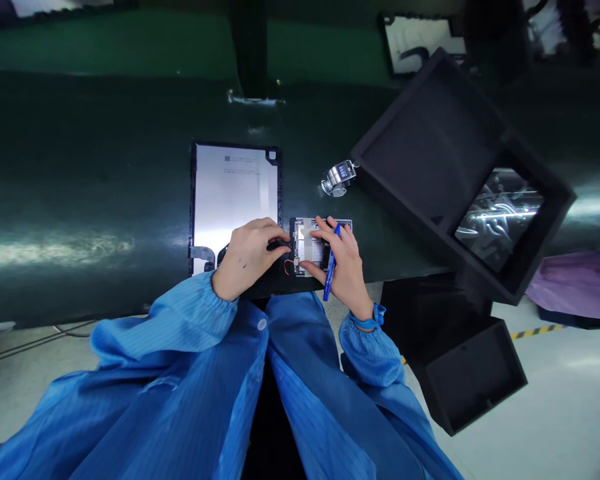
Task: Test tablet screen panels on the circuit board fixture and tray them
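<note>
A small circuit board [308, 248] with a pale strip across it and a thin red wire at its lower left lies near the table's front edge. My left hand [250, 257] curls its thumb and index finger toward the board's left edge in a pinch; what lies between the fingertips is too small to make out. Tucked through the fingers of my right hand [345, 267] is a blue marker pen [330, 267]. The right thumb and fingertips also rest on the board. Partly behind my left hand is a flat panel [235, 200] with a black frame and silvery back.
A metal tally counter [339, 178] stands beyond the board. On the right, a large black tray [430, 127] contains clear plastic film [500, 213]. A black bin [475, 377] is below the table edge. Another framed panel [420, 40] sits at the back, near a purple cloth [577, 283] farther right.
</note>
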Tool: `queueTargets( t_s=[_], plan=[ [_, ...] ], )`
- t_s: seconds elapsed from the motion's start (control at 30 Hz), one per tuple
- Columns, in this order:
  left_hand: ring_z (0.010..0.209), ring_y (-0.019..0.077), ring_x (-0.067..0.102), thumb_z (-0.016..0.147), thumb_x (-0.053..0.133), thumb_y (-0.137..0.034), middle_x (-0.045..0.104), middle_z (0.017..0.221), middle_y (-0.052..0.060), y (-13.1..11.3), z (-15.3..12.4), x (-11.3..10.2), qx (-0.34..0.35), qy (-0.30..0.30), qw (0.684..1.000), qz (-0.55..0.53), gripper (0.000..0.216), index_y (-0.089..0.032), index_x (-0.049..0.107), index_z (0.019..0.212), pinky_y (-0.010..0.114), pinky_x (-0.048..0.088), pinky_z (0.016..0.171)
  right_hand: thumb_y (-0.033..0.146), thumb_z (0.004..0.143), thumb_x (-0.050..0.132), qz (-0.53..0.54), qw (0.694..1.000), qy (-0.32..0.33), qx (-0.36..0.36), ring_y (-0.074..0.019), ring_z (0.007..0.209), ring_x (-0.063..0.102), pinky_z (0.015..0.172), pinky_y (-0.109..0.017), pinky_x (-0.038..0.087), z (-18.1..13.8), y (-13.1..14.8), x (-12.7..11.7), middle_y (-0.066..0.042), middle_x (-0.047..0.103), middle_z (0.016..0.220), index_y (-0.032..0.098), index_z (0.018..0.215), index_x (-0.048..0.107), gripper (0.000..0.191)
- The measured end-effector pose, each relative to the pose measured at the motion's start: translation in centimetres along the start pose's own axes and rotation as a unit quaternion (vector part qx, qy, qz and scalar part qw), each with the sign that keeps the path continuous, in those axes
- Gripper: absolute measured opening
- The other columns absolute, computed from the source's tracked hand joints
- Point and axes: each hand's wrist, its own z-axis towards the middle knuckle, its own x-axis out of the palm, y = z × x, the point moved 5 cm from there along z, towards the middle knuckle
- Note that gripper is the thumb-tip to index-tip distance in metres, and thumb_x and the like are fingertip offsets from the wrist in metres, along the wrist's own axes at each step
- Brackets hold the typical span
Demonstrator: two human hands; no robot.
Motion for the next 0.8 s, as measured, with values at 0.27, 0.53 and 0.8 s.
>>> queueTargets(
  t_s=[0.27, 0.53, 0.8],
  plan=[
    [0.084, 0.022, 0.07, 0.081, 0.075, -0.015, 0.075, 0.094, 0.007, -0.1, 0.3, 0.1, -0.023, 0.019, 0.999, 0.013, 0.008, -0.016, 0.075, 0.089, 0.034, 0.054, 0.075, 0.046, 0.089, 0.067, 0.023, 1.0, -0.002, 0.013, -0.0273, 0.146, 0.041, 0.121, -0.054, 0.031, 0.2, 0.1, -0.2, -0.003, 0.054, 0.15, 0.028, 0.124, 0.054, 0.041],
    [0.085, 0.0233, 0.069, 0.08, 0.072, -0.012, 0.076, 0.094, 0.007, -0.4, 0.5, 0.1, -0.03, 0.027, 0.999, 0.029, 0.009, -0.017, 0.075, 0.087, 0.034, 0.053, 0.076, 0.041, 0.087, 0.067, 0.034, 0.987, -0.105, 0.119, -0.028, 0.112, 0.058, 0.098, -0.046, 0.045, 1.6, 0.6, -0.2, -0.004, 0.068, 0.121, 0.027, 0.116, 0.056, 0.035],
    [0.094, 0.0282, 0.069, 0.083, 0.07, -0.016, 0.074, 0.102, 0.011, -0.9, 0.3, 0.1, -0.028, 0.061, 0.996, 0.064, 0.013, -0.014, 0.075, 0.095, 0.039, 0.055, 0.083, 0.041, 0.087, 0.064, 0.044, 0.976, -0.171, 0.128, -0.0286, 0.114, 0.057, 0.1, -0.048, 0.045, 1.4, 1.9, 0.3, -0.008, 0.064, 0.126, 0.024, 0.123, 0.052, 0.041]
  ],
)
